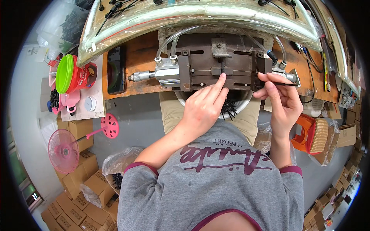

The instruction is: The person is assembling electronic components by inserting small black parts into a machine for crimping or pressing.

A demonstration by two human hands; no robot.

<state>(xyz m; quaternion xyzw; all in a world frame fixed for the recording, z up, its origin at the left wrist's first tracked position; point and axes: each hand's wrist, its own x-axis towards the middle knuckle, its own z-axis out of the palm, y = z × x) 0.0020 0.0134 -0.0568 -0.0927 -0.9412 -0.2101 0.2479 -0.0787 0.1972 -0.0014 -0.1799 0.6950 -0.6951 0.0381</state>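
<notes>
A dark metal fixture (202, 59) lies across the bench in front of me. At its centre a slim black piece (222, 66) stands in a small block (216, 71). My left hand (204, 104) reaches over the fixture's near edge, fingers stretched out, the index fingertip at the near end of that piece. Beside the fixture's right end, my right hand (284, 100) pinches a thin black rod (285, 84), held roughly level. A silver air cylinder (168, 72) is mounted on the left; another, on the right (289, 77), is partly hidden by my right hand.
On my lap, a white-rimmed basin (246, 103) contains several black rods. Clear air hoses (166, 42) arch behind the fixture. A plastic-wrapped shelf (204, 15) spans the back. Left are a phone (116, 71) and red-green bucket (81, 75); an orange stool (308, 134) stands right.
</notes>
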